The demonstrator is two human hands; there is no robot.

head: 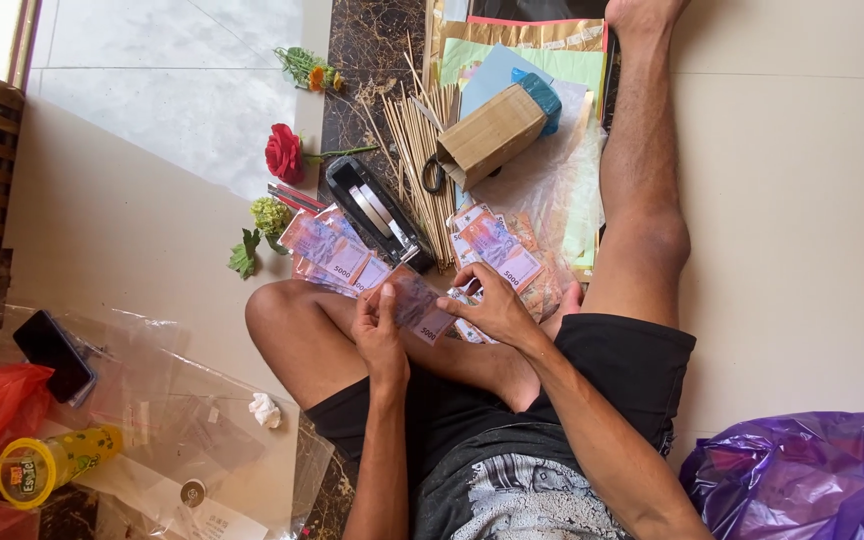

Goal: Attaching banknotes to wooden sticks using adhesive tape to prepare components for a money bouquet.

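- Mid-frame, the left hand (379,325) and the right hand (492,305) both pinch a purplish paper banknote (415,303) between thumb and fingers, above the person's crossed legs.
- A fanned stack of similar banknotes (332,255) lies just left of it; another banknote pile (497,250) lies right.
- Above sit a black tape dispenser (377,212), thin wooden skewers (422,150) and a brown cardboard box (492,135).
- A red artificial rose (284,152) lies upper left.

Ahead of my hands, the tape dispenser (377,213), bamboo skewers (422,150) and cardboard box (492,135) crowd the frame's upper middle; bare floor (802,200) at right leaves me open passage.
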